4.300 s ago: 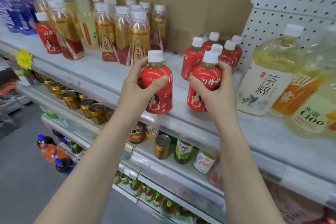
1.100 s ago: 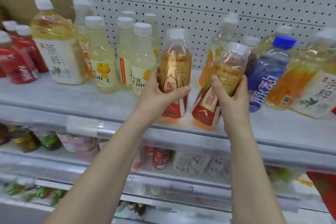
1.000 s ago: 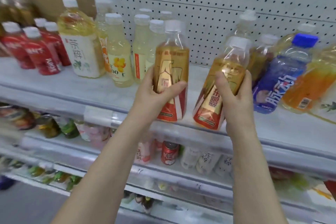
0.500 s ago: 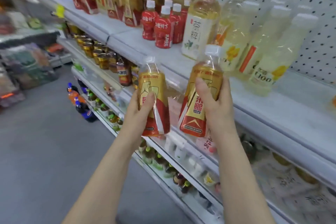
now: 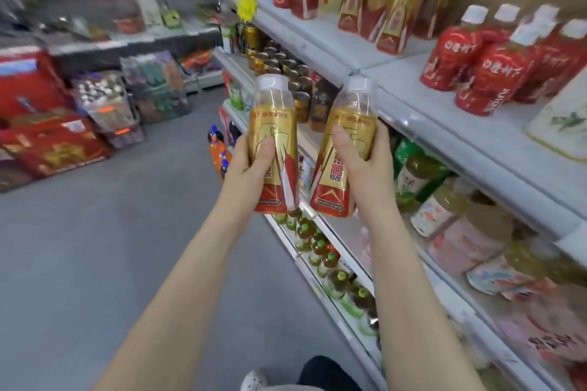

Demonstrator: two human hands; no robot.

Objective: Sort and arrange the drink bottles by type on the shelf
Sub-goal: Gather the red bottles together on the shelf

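My left hand (image 5: 251, 162) grips a gold-and-red labelled bottle (image 5: 274, 124) with a white cap, held upright in the aisle in front of the shelving. My right hand (image 5: 362, 165) grips a second bottle of the same kind (image 5: 346, 117), tilted slightly right, just off the top shelf's front edge (image 5: 413, 114). On that shelf, a group of matching gold-and-red bottles (image 5: 381, 0) stands at the far end. Red bottles with white caps (image 5: 495, 67) stand nearer on the right.
Lower shelves hold gold cans (image 5: 279, 63), green-capped bottles (image 5: 320, 247) and pale tea bottles (image 5: 435, 203). Red boxes (image 5: 47, 136) and stacked goods line the far left across a grey floor (image 5: 111, 247). A large pale bottle (image 5: 565, 124) sits at the right edge.
The view has swung left along the aisle. Both hands still hold their gold-and-red bottles, now carried nearer to the matching group at the shelf's far end.
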